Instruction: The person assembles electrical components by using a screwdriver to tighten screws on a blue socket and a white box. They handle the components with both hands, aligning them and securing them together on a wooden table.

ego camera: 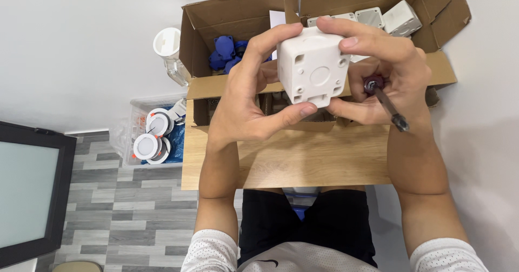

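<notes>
Squarely between both hands [319, 88] — white junction box [313, 66].

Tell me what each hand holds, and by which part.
Both hands grip the white square box by its edges: left hand, right hand. The right also tucks a screwdriver by its handle.

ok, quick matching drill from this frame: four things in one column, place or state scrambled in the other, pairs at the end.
Things
1. white square box
2. screwdriver
3. blue parts
4. round white fittings

Places
A. in the clear bin on the floor
B. inside the left cardboard box
C. held up between both hands
D. tucked in the right hand, tip pointing down

Pairs: 1-C, 2-D, 3-B, 4-A
</notes>
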